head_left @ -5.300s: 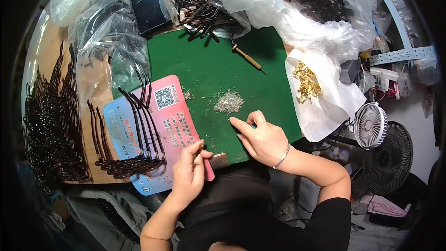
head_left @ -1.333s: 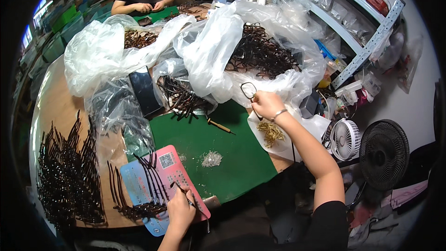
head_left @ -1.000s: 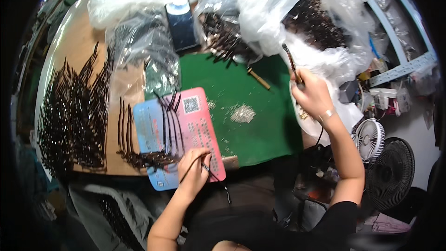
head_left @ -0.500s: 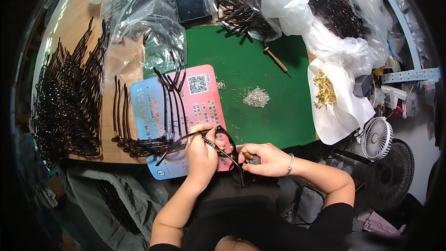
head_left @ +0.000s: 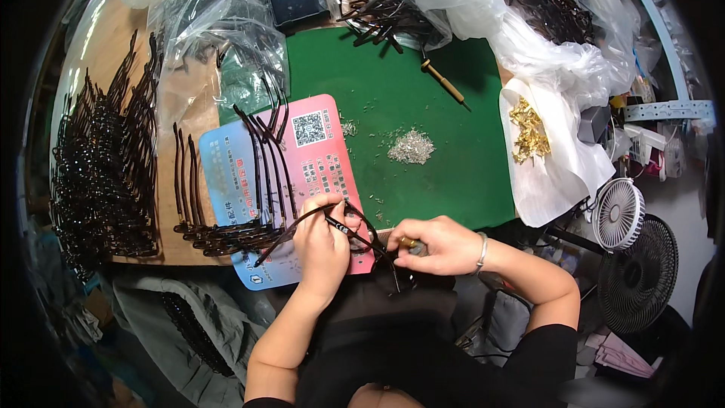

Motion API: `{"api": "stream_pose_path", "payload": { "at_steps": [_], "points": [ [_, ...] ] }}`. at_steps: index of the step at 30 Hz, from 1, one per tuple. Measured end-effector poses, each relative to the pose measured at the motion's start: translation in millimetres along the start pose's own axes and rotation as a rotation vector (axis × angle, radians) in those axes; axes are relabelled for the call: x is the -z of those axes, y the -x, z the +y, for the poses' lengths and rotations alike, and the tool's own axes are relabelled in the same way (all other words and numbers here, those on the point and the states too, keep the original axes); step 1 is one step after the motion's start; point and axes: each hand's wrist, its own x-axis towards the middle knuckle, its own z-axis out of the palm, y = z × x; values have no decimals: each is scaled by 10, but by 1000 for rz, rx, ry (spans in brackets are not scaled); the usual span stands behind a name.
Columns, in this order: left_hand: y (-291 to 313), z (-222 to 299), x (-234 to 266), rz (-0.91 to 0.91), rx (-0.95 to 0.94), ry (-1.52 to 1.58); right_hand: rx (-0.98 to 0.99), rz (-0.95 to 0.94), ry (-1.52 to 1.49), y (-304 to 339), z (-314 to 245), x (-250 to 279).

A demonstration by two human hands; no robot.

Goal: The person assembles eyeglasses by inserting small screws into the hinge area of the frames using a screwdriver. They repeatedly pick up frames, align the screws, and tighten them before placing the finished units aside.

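A dark eyeglass frame [head_left: 281, 242] is gripped in my left hand [head_left: 323, 245], above the near edge of a pink and blue printed mat [head_left: 341, 153]. One temple arm slants out to the left and the other points down toward me. My right hand [head_left: 439, 245] is closed round a small brass-coloured tool, seemingly a screwdriver [head_left: 410, 243], its tip hidden at the frame's right corner. Left of my left hand, several assembled dark frames [head_left: 234, 240] lie stacked with their temples pointing away. A heap of tiny silvery screws [head_left: 411, 146] rests on the green mat [head_left: 453, 189].
Another screwdriver [head_left: 444, 83] lies on the green mat's far part. Gold-coloured small parts [head_left: 530, 130] sit on white paper at right. Dark temples [head_left: 385, 0] spill from a plastic bag at the back. Many frames [head_left: 106, 174] are piled at far left; fans [head_left: 619, 214] stand right.
The whole view has shifted slightly. My right hand has turned a little round the tool, and the near temple sits slightly differently. Both hands keep their holds.
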Motion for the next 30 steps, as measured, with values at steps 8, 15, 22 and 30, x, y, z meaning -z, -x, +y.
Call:
{"api": "stream_pose_path", "payload": {
  "at_steps": [8, 15, 22, 30],
  "points": [
    [7, 16, -36, 3, -35, 13, 215, 269, 706, -15, -98, 18],
    [-62, 34, 31, -90, -258, -251, 157, 272, 607, 66, -33, 49],
    [32, -31, 200, -178, -290, -268, 117, 285, 526, 195, -23, 213],
    [70, -59, 67, -74, -267, -222, 183, 467, 823, -42, 2, 6]
  ]
}}
